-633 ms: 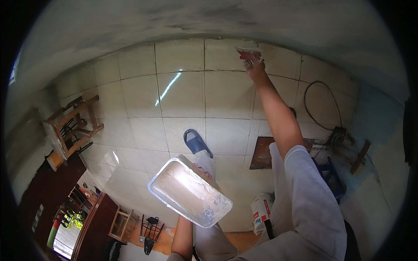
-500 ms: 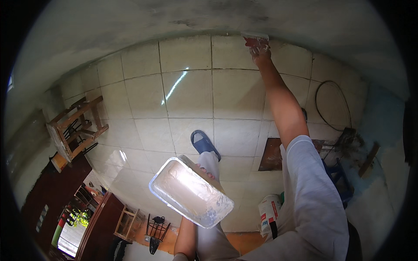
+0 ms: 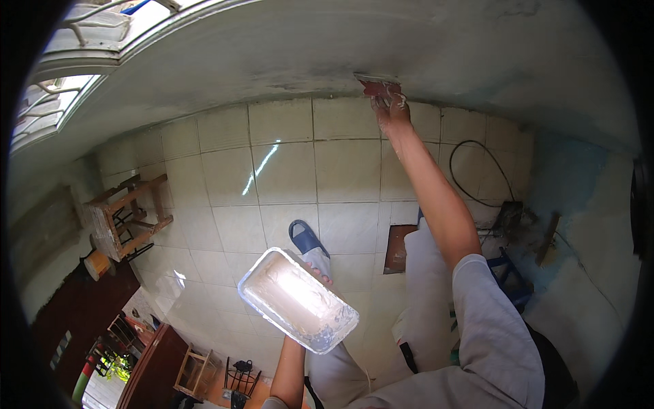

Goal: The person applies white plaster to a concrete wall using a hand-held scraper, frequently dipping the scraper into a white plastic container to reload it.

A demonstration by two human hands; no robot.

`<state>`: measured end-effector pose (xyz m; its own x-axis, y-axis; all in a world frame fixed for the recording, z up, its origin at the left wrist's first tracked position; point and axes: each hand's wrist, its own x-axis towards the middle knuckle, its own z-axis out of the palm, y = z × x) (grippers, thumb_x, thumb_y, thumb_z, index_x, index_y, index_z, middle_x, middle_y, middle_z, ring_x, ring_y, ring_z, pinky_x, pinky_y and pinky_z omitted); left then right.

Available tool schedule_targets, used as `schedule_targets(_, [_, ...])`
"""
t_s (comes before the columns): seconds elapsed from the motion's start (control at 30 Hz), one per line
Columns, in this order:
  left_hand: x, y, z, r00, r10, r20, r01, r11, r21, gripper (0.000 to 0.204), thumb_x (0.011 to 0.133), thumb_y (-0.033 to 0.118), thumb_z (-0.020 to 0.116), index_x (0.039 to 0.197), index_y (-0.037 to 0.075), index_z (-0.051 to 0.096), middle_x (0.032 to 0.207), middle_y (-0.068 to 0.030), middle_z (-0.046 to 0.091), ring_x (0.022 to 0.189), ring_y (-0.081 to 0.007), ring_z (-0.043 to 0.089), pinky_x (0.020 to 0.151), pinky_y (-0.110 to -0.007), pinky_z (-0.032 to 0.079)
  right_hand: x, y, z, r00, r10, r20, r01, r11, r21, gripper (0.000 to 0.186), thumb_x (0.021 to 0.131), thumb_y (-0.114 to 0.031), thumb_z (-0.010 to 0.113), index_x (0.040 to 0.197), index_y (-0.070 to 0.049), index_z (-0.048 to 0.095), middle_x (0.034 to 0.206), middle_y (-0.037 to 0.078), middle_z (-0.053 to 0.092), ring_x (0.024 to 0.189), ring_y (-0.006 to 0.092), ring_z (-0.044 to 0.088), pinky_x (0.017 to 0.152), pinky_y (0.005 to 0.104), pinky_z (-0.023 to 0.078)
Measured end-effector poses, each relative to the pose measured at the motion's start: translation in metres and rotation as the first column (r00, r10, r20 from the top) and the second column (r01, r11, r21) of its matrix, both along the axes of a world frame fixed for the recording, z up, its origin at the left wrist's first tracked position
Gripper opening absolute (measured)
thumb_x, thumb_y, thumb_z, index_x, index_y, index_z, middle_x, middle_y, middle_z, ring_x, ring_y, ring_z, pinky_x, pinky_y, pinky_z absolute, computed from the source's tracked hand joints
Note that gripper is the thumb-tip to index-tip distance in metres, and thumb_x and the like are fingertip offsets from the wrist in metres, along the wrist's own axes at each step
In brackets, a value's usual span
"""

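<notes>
My left hand (image 3: 320,271) is closed around a white rectangular tub (image 3: 253,285), its fingers curled over the right side. Pale, creamy filler paste coats the inside of the tub, with patchy residue at the near end. My right arm reaches far forward to the grey wall. In my right hand (image 3: 393,114) is a wide putty knife (image 3: 381,88) with a red handle. Its blade lies against the wall just above the floor line. White smears mark the fingers of that hand.
A wooden stool (image 3: 129,218) stands at left, a barred window (image 3: 88,68) above it. Cable (image 3: 453,170) loops over the tiled floor (image 3: 347,170) at right, near a blue stool (image 3: 511,279). Near my blue slipper (image 3: 308,237) is a brown floor patch (image 3: 398,251).
The view has tilted upward, bringing the window in. My right hand has moved the putty knife up the wall from the floor edge. My left hand still holds the tub.
</notes>
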<state>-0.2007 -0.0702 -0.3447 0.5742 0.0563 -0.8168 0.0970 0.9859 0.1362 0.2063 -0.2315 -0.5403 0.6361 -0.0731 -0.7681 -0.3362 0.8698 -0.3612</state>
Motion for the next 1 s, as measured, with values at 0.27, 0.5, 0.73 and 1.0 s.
schedule_targets(0.27, [0.01,0.008,0.045,0.993,0.045,0.105,-0.035,0.995,-0.094,0.05,0.096,0.041,0.044,0.131,0.006,0.042,0.11,-0.0131,0.058,0.102,-0.0327,0.056,0.1,-0.047,0.042,0.02,0.025,0.13,0.999,-0.011,0.045,0.009,0.998,0.055,0.022,0.087,-0.003,0.055,0.108,-0.004,0.05,0.11,0.012,0.052,0.105,0.0259,0.052,0.091,0.0408,0.047])
schedule_targets(0.5, [0.007,0.011,0.086,0.99,-0.024,0.139,0.02,0.999,0.032,0.056,0.095,0.048,0.04,0.134,0.008,0.042,0.117,-0.0125,0.057,0.105,-0.0291,0.059,0.095,-0.046,0.048,0.0,-0.002,0.242,0.978,0.018,0.21,-0.031,0.998,0.059,0.027,0.085,-0.007,0.058,0.111,-0.002,0.05,0.117,0.013,0.052,0.111,0.0258,0.05,0.095,0.0407,0.043])
schedule_targets(0.73, [-0.005,0.029,0.149,0.984,-0.094,0.149,0.033,0.927,0.373,0.075,0.091,0.069,0.029,0.137,0.01,0.04,0.129,-0.0105,0.05,0.115,-0.0263,0.053,0.095,-0.041,0.047,-0.159,-0.069,0.375,0.92,0.271,0.283,-0.227,0.957,-0.179,0.034,0.086,-0.018,0.065,0.115,-0.009,0.051,0.114,0.006,0.056,0.107,0.0191,0.054,0.091,0.0378,0.045])
schedule_targets(1.0, [0.034,0.016,0.252,0.952,-0.188,0.241,0.061,0.89,0.451,0.083,0.088,0.074,0.027,0.141,0.01,0.036,0.135,-0.0092,0.047,0.123,-0.0255,0.046,0.102,-0.041,0.04,-0.278,-0.095,0.5,0.775,0.562,0.288,-0.313,0.738,-0.597,0.025,0.093,-0.016,0.057,0.114,-0.003,0.053,0.106,0.002,0.06,0.094,0.0095,0.057,0.081,0.0266,0.047])
